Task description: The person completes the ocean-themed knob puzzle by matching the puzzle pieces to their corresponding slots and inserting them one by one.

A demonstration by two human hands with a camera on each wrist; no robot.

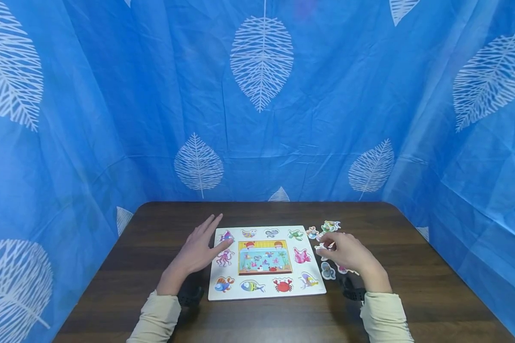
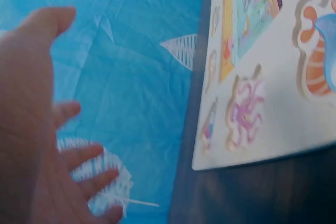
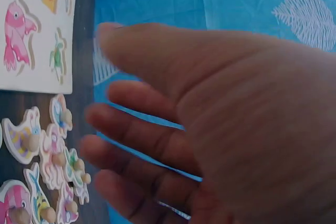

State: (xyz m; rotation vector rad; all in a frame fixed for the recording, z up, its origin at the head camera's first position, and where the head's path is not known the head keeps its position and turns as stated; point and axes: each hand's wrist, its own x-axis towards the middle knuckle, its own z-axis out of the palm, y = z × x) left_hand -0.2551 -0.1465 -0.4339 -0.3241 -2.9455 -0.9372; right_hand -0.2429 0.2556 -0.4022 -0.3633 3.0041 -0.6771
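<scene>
A white puzzle board (image 1: pixel 266 285) with printed sea-animal recesses lies flat on the table, a fish-tank picture at its middle. My left hand (image 1: pixel 199 250) hovers over the board's left edge, fingers spread and nothing in it. Over the loose pile right of the board is my right hand (image 1: pixel 352 252), its fingers loosely bent and empty in the right wrist view. Below those fingers lie knobbed puzzle pieces, among them an octopus piece (image 3: pixel 51 156), a yellow-and-purple piece (image 3: pixel 21 137) and a pink striped fish piece (image 3: pixel 16 200). A grey piece (image 1: pixel 328 271) sits by the board's right edge.
The dark wooden table (image 1: pixel 257 324) carries the board and the pile. Blue cloth (image 1: pixel 317 119) with white leaf prints hangs behind and along both sides. Several more pieces, such as a green one (image 1: pixel 328 226), lie at the pile's far end.
</scene>
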